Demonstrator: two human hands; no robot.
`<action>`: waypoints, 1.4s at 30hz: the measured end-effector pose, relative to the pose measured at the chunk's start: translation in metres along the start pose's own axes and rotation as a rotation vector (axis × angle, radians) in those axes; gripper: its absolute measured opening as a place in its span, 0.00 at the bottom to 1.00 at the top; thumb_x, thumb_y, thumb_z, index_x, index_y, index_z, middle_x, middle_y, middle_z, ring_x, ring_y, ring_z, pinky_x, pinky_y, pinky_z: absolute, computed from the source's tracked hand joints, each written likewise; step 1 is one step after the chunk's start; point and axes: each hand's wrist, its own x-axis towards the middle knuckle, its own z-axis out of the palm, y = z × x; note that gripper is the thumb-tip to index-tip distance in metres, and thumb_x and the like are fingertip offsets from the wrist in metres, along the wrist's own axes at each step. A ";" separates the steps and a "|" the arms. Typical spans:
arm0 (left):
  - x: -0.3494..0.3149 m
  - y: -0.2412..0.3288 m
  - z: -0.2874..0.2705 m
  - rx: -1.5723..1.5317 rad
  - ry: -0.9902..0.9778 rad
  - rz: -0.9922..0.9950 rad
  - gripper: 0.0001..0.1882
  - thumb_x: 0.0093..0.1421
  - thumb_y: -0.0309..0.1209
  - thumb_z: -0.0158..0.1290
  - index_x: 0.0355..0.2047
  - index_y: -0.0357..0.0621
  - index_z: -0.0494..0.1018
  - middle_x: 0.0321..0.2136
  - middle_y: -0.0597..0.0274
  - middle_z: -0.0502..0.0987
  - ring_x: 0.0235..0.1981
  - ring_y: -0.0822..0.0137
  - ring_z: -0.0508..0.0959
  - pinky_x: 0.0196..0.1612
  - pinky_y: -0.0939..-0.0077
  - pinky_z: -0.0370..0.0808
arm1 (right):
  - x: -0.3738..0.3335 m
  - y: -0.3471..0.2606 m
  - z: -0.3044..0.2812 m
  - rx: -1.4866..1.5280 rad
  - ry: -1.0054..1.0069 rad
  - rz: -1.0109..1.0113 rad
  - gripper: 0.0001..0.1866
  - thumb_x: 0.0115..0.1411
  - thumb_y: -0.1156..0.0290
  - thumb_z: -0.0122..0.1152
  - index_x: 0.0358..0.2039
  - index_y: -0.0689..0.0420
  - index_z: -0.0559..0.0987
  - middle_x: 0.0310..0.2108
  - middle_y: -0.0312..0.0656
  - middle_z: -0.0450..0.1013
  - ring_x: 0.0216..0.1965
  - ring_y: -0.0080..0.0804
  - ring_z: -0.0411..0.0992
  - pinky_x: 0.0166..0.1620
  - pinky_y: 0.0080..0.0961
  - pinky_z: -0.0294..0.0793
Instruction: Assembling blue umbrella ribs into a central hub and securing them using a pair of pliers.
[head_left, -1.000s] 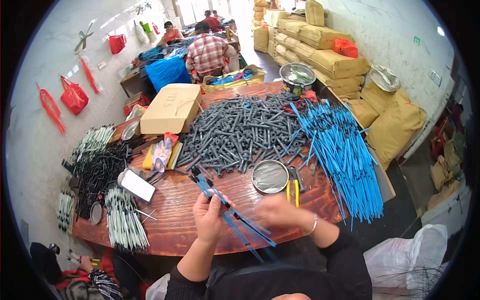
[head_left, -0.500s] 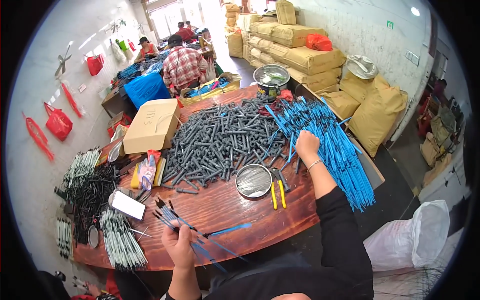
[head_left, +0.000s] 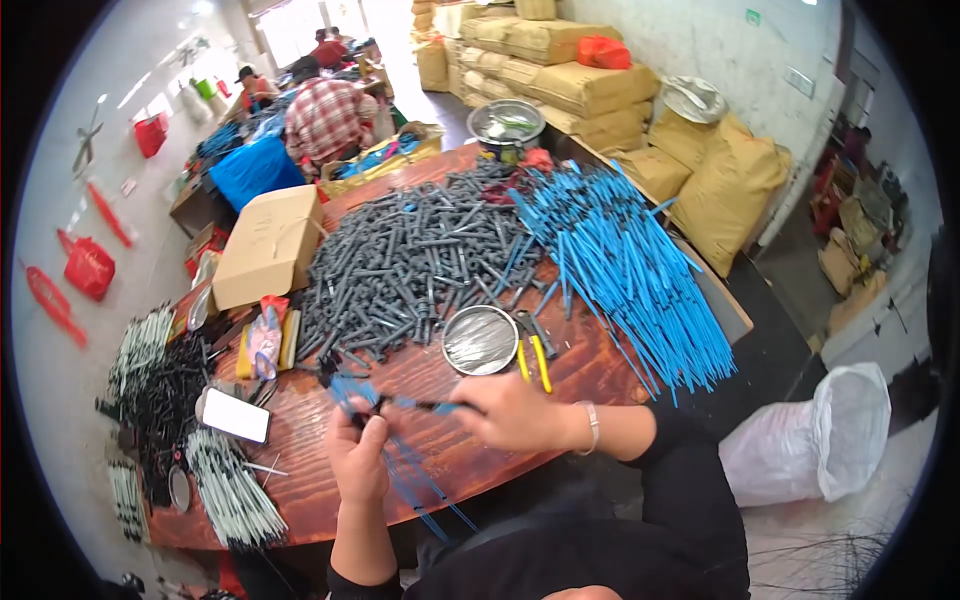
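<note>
Near the table's front edge, my left hand (head_left: 360,455) is closed around several thin blue strips (head_left: 408,480). Their dark ends stick up above the fingers and their blue tails hang below. My right hand (head_left: 518,412), a bracelet at its wrist, is closed with the fingertips pinching a thin strip (head_left: 432,406), dark along the stretch that reaches to the left hand. Motion blurs that strip and the upper ends of the bundle. Just beyond the right hand are a round tin of thin metal pins (head_left: 480,341) and yellow-handled pliers (head_left: 536,362).
A large pile of grey plastic tubes (head_left: 400,255) covers the table's middle. To its right lies a heap of blue strips (head_left: 640,285). A cardboard box (head_left: 268,245), a phone (head_left: 236,415) and pale green bundles (head_left: 235,490) are at left. A white sack (head_left: 800,435) stands at right.
My right hand has come from the blue heap down and left to beside my left hand, now with a strip in its fingers. The view has shifted slightly.
</note>
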 end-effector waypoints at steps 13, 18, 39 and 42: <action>-0.028 0.013 -0.022 -0.289 -0.250 -0.071 0.05 0.63 0.27 0.45 0.38 0.40 0.65 0.12 0.66 0.63 0.13 0.71 0.65 0.19 0.79 0.67 | 0.051 0.244 -0.122 -0.893 0.523 0.599 0.10 0.52 0.62 0.55 0.23 0.56 0.75 0.29 0.45 0.73 0.30 0.45 0.74 0.34 0.41 0.73; -0.031 0.009 -0.026 -0.101 -0.199 -0.006 0.05 0.63 0.27 0.45 0.37 0.38 0.67 0.14 0.64 0.66 0.15 0.69 0.69 0.22 0.77 0.72 | 0.075 0.266 -0.115 -1.065 0.466 0.725 0.13 0.49 0.61 0.60 0.27 0.58 0.76 0.30 0.45 0.74 0.31 0.45 0.75 0.36 0.40 0.75; -0.021 0.014 -0.071 -0.195 0.145 -0.152 0.08 0.62 0.26 0.46 0.41 0.39 0.67 0.29 0.52 0.76 0.27 0.63 0.77 0.33 0.68 0.76 | 0.116 -0.026 -0.143 0.367 0.257 0.150 0.14 0.61 0.64 0.47 0.36 0.62 0.72 0.23 0.39 0.70 0.19 0.25 0.70 0.24 0.21 0.70; -0.012 0.016 -0.059 -0.220 0.087 -0.153 0.08 0.62 0.28 0.47 0.40 0.38 0.66 0.32 0.53 0.76 0.30 0.63 0.77 0.34 0.70 0.76 | 0.082 -0.032 -0.096 0.558 -0.118 0.258 0.12 0.61 0.66 0.47 0.37 0.62 0.72 0.23 0.36 0.69 0.18 0.21 0.69 0.23 0.17 0.69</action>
